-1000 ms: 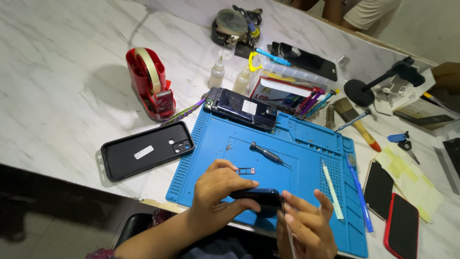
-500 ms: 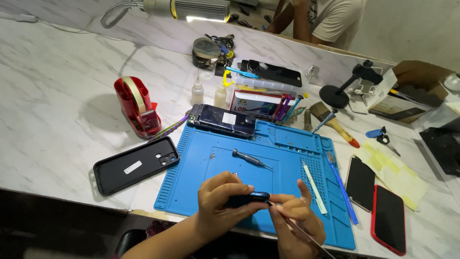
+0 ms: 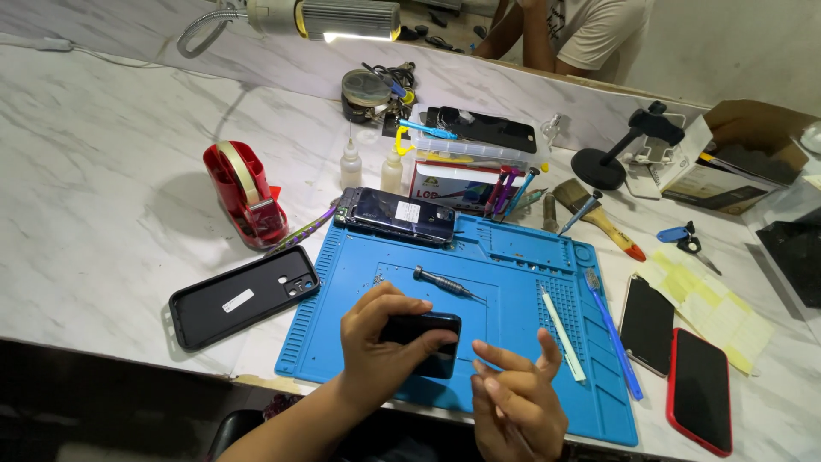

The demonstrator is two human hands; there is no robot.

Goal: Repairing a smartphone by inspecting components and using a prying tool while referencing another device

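Black phone (image 3: 421,342) sits clamped in the left hand (image 3: 376,351); right hand (image 3: 517,402) hovers beside, fingers spread, empty.

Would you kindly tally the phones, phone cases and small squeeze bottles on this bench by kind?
Phones: 5, namely one in the left hand at, one opened at the mat's top edge, one on the clear box, and two at right.
Cases: 1, black.
Bottles: 2.
Total: 8.
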